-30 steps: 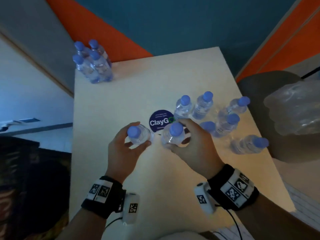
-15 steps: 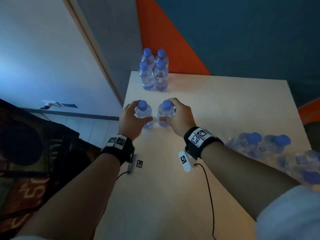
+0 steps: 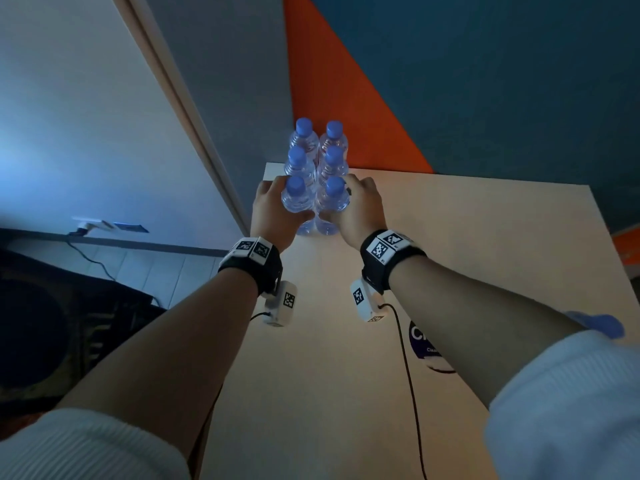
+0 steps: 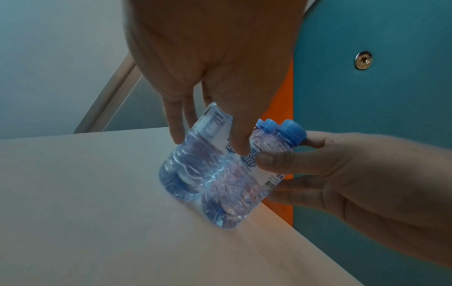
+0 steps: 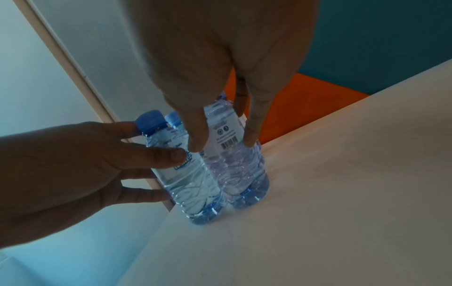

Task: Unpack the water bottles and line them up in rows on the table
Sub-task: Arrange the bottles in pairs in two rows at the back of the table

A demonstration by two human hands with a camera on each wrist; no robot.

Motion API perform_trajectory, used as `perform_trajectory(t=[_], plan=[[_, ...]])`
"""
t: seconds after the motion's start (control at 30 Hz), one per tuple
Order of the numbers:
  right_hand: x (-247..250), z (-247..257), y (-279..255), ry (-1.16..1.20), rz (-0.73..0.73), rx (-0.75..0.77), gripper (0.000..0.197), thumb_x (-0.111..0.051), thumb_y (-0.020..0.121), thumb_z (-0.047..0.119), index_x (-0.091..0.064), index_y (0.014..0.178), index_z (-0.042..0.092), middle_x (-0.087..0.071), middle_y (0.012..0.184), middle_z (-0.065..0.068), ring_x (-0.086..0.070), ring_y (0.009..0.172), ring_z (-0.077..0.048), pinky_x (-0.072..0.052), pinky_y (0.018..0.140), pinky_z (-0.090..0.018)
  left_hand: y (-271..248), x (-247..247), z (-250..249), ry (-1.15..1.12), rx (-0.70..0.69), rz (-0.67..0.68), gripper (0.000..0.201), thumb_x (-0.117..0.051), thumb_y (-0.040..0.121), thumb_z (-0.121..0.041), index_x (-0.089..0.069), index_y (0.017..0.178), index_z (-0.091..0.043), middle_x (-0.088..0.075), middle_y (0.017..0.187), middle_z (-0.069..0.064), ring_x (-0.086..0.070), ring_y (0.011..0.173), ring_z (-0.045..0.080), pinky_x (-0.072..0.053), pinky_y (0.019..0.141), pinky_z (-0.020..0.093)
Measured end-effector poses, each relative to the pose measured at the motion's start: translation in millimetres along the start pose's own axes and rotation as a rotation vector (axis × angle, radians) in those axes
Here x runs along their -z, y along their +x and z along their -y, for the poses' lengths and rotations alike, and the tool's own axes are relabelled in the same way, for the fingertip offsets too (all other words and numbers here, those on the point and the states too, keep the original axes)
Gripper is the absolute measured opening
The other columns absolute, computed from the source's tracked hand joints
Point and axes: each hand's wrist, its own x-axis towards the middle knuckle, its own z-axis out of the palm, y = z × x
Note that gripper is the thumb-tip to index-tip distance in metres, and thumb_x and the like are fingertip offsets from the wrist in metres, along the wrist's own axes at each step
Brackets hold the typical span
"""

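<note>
Risk: the pair stands at the far left corner of the worktop (image 3: 450, 271); a nudge on release could tip my left bottle (image 3: 297, 202) over the edge or knock the four bottles behind (image 3: 317, 152). My left hand (image 3: 273, 216) is wrapped round it. My right hand (image 3: 360, 211) clasps the right bottle (image 3: 333, 204). Both bases look down, side by side.

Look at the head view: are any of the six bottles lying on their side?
No: all six bottles stand upright on the table.
</note>
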Motion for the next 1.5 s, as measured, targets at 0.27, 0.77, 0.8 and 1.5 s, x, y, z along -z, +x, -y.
perform_trajectory(t=[0.27,0.77,0.8,1.5], plan=[[42,17,-68,0.138,-0.062,-0.043,0.076,-0.092,0.072,0.021,-0.054,0.138,0.016,-0.054,0.122,-0.008,-0.058,0.113,-0.026,-0.05,0.099,-0.037,-42,11,-13,-0.144,-0.093,-0.171,0.07,-0.084,0.07,-0.03,-0.05,0.131,-0.031,-0.052,0.132,0.004,-0.056,0.117,0.019,-0.051,0.1,0.037],[240,-172,-325,-0.304,-0.089,-0.312,0.067,-0.081,0.077,0.042,-0.056,0.137,0.025,-0.046,0.134,-0.011,-0.044,0.127,-0.036,-0.039,0.1,-0.041,-235,-158,-168,-0.243,-0.263,0.662,0.091,-0.086,0.078,-0.017,-0.036,0.153,-0.03,-0.036,0.155,-0.003,-0.044,0.127,0.004,-0.038,0.106,0.024],[238,-177,-325,-0.313,-0.026,-0.312,0.071,-0.084,0.077,0.037,-0.054,0.14,0.025,-0.045,0.135,-0.012,-0.044,0.126,-0.036,-0.043,0.1,-0.043,-235,-169,-173,-0.23,-0.267,0.682,0.093,-0.087,0.077,-0.016,-0.035,0.154,-0.029,-0.039,0.155,-0.002,-0.043,0.131,0.006,-0.037,0.109,0.027],[96,-52,-190,0.174,0.103,0.008,0.055,-0.089,0.071,0.021,-0.067,0.122,0.022,-0.072,0.115,0.0,-0.068,0.101,-0.023,-0.056,0.089,-0.039,-213,-1,-35,-0.372,0.143,-0.084,0.066,-0.093,0.069,-0.012,-0.062,0.125,-0.025,-0.071,0.113,-0.009,-0.063,0.089,-0.023,-0.054,0.077,0.002]])
